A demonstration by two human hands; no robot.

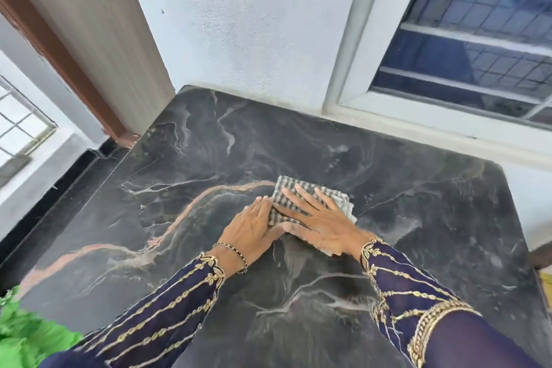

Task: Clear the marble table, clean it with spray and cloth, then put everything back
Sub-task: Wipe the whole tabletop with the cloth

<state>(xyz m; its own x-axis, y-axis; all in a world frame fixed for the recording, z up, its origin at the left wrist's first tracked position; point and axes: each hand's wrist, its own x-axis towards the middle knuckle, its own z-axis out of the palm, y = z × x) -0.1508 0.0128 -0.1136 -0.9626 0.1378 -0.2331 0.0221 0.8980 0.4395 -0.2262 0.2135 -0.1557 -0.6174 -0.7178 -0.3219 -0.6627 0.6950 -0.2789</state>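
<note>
A folded grey-and-white checked cloth (298,188) lies on the black marble table (209,158) near its middle. My right hand (316,218) presses flat on top of the cloth, fingers spread and pointing to the far left. My left hand (254,227) rests flat beside it, its fingertips touching the cloth's left edge. Neither hand curls around the cloth. No spray bottle is in view, and nothing else lies on the tabletop.
The table's far edge meets a white wall (239,24) and a window (478,39) with a sill. A wooden door frame (74,69) stands at the far left corner. Green fabric (27,334) shows at the lower left. A yellow object (546,284) peeks past the right edge.
</note>
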